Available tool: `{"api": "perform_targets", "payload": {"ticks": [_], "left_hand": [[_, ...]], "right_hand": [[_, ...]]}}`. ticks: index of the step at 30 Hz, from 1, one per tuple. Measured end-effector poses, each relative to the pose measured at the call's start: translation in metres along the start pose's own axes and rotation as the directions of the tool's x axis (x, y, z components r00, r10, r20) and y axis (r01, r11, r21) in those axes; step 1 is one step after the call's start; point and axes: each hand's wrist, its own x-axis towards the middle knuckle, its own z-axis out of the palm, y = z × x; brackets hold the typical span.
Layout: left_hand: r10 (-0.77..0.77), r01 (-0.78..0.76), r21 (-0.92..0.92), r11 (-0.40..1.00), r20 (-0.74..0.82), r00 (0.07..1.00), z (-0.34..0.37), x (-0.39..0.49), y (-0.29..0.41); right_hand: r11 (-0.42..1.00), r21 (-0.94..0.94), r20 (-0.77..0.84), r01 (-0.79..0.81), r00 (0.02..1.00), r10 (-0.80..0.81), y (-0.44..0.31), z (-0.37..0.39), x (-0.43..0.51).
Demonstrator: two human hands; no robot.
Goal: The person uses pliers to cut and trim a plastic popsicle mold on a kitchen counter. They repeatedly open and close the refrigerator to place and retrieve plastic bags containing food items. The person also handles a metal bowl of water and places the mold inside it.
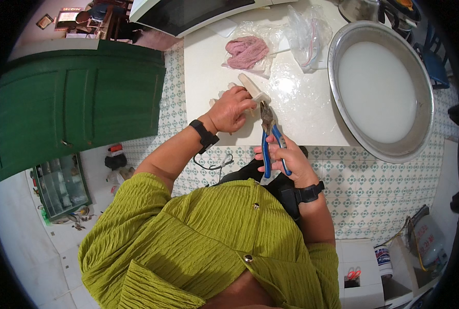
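Note:
My right hand (287, 158) holds a pair of combination pliers with blue handles (267, 154), their jaws pointing away from me. The jaw tips are at the near end of a pale, tapered ice-pop-like piece (250, 85); whether they touch it is unclear. My left hand (231, 109) is bent over the table beside that end, its fingers around something partly hidden, with a thin stick showing below them. More pale pieces lie partly behind the left hand. Beyond them a pink cloth (247, 52) rests on clear plastic.
On the white table (306, 112) a large metal basin (332, 77) of cloudy liquid stands at the right. A clear plastic bag (308, 42) lies near the back, beside a white appliance with a dark front (198, 15). A green door (79, 100) is at the left.

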Motion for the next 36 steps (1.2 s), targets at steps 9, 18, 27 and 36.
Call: {"api": "perform_targets", "payload": {"ticks": [9,18,27,36], "left_hand": [[-0.122,0.118,-0.114,0.987,-0.034,0.992,-0.007,0.007,0.007],[-0.302,0.277,0.142,0.95,0.212,0.929,-0.024,0.028,0.026],[-0.293,0.275,0.288,0.917,0.021,0.956,-0.005,0.02,0.034],[0.034,-0.041,0.255,0.966,0.03,0.999,-0.028,0.028,0.011]], "right_hand": [[0.998,0.065,-0.003,-0.014,1.0,0.014,0.001,-0.006,0.001],[0.991,0.135,0.047,0.015,0.999,-0.021,0.004,-0.008,0.002],[0.993,0.116,0.034,0.007,0.999,-0.011,0.005,-0.012,0.006],[0.993,0.115,0.042,-0.012,0.999,0.007,0.001,-0.013,0.006]]}}
